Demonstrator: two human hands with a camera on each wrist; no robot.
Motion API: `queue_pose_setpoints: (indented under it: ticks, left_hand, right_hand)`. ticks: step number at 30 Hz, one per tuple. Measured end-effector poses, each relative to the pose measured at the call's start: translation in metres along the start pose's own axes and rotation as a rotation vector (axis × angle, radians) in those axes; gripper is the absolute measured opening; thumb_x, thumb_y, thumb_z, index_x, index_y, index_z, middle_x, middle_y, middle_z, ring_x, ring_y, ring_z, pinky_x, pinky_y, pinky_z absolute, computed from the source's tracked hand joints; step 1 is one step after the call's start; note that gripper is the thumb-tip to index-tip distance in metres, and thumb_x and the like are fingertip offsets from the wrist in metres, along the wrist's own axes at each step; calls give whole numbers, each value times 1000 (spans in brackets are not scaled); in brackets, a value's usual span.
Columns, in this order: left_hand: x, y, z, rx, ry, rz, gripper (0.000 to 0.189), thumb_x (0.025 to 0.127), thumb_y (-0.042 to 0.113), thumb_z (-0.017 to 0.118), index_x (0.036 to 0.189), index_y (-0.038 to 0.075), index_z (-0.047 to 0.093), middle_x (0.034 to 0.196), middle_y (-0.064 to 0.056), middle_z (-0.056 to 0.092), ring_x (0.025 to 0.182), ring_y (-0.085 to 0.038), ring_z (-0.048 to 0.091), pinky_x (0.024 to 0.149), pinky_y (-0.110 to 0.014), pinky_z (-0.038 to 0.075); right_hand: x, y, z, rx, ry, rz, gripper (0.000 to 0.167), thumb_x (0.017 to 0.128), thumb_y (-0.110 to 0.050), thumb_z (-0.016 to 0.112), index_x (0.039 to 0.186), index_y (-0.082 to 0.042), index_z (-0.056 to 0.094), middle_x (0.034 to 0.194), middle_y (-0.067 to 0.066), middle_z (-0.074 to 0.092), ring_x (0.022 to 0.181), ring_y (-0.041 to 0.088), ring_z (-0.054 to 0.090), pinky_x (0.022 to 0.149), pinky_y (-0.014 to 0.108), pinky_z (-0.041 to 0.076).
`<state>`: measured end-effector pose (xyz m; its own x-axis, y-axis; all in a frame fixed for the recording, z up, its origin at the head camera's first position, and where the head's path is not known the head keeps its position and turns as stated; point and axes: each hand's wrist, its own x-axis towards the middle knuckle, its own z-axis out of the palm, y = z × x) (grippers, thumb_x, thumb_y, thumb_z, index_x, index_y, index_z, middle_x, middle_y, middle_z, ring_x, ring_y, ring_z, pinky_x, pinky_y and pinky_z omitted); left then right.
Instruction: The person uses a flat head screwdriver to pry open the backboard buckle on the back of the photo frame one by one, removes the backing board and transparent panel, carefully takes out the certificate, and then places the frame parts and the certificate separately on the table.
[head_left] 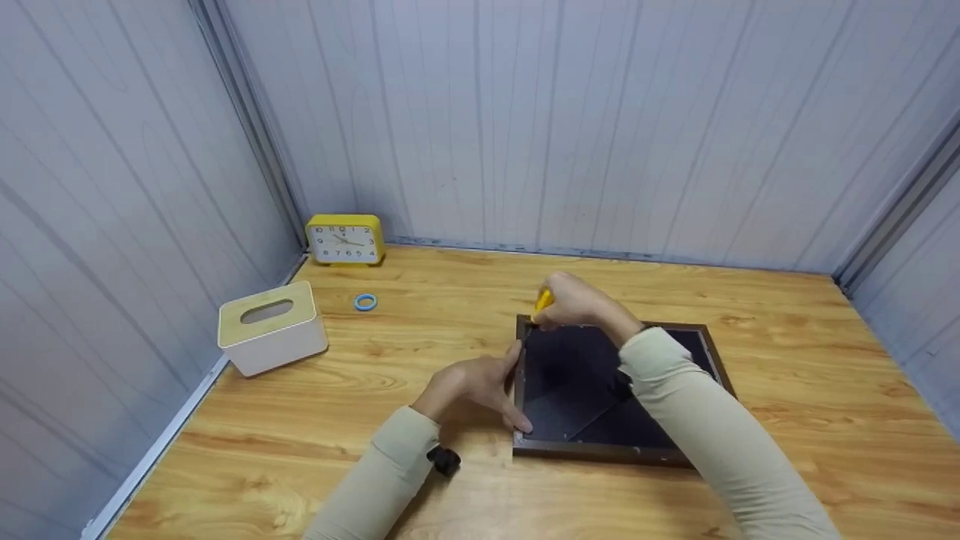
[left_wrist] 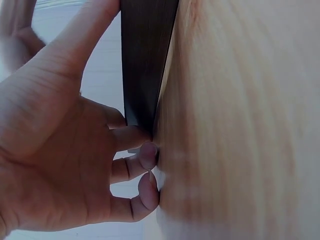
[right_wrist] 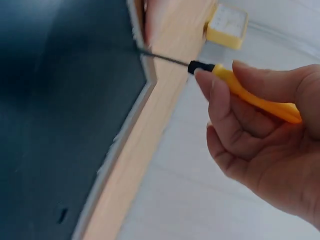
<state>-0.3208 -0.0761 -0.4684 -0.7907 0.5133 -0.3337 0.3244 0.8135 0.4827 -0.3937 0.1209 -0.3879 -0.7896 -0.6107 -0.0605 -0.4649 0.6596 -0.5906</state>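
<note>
A dark picture frame (head_left: 600, 451) lies flat on the table, its black backing board (head_left: 574, 382) facing up. My right hand (head_left: 577, 301) grips the yellow handle of a screwdriver (right_wrist: 257, 101) over the far left corner. In the right wrist view, the thin metal shaft reaches the inner edge of the frame beside the backing. My left hand (head_left: 480, 381) holds the frame's left side, thumb over its border near the front corner. The left wrist view shows the other fingers bent against the outer side (left_wrist: 142, 75) and the tabletop.
A yellow clock (head_left: 345, 240) stands at the back left by the wall. In front of it are a small blue ring (head_left: 365, 302) and a white tissue box (head_left: 277, 349) with a wooden lid. Panelled walls (head_left: 517, 127) close the table in at the back and both sides.
</note>
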Motion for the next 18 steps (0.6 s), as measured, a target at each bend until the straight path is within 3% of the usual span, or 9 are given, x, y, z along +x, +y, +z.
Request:
queue_pose_setpoints:
  ticks: [4, 7, 11, 14, 18]
  left_hand:
    - [1, -1, 1, -26, -7, 2, 148, 60, 65, 88, 161, 14, -7, 151, -20, 44, 136, -24, 44, 112, -37, 35]
    - [1, -2, 1, -41, -7, 17, 149, 60, 64, 88, 161, 13, -9, 149, -20, 46, 137, -24, 43, 114, -37, 33]
    - [2, -3, 2, -64, -28, 35, 148, 63, 62, 87, 160, 12, -13, 117, -5, 72, 142, -21, 35, 116, -36, 28]
    - [3, -3, 2, -77, -44, 39, 148, 64, 62, 87, 159, 12, -15, 78, 11, 74, 144, -20, 32, 117, -37, 26]
    - [2, -2, 3, -62, -41, 30, 148, 64, 63, 87, 159, 13, -14, 76, 11, 73, 140, -21, 39, 116, -38, 30]
  right_hand:
    - [-21, 31, -1, 63, -19, 18, 7, 84, -5, 76, 85, 2, 74, 72, 6, 72, 67, 26, 68, 60, 30, 55]
    - [-38, 52, -1, 36, -46, 38, 6, 84, -5, 76, 84, 0, 76, 71, 5, 72, 66, 24, 67, 60, 28, 51]
    - [-64, 74, -2, -27, -48, 61, 7, 86, -4, 73, 89, 2, 75, 75, 6, 72, 66, 18, 65, 62, 30, 52]
    - [-88, 90, -9, -53, 16, 73, 11, 90, -5, 69, 96, 4, 70, 81, 6, 71, 69, 17, 65, 64, 32, 52]
    - [-128, 115, -19, -14, 86, 119, 20, 99, -9, 60, 110, 7, 55, 89, 10, 62, 75, 22, 58, 67, 37, 48]
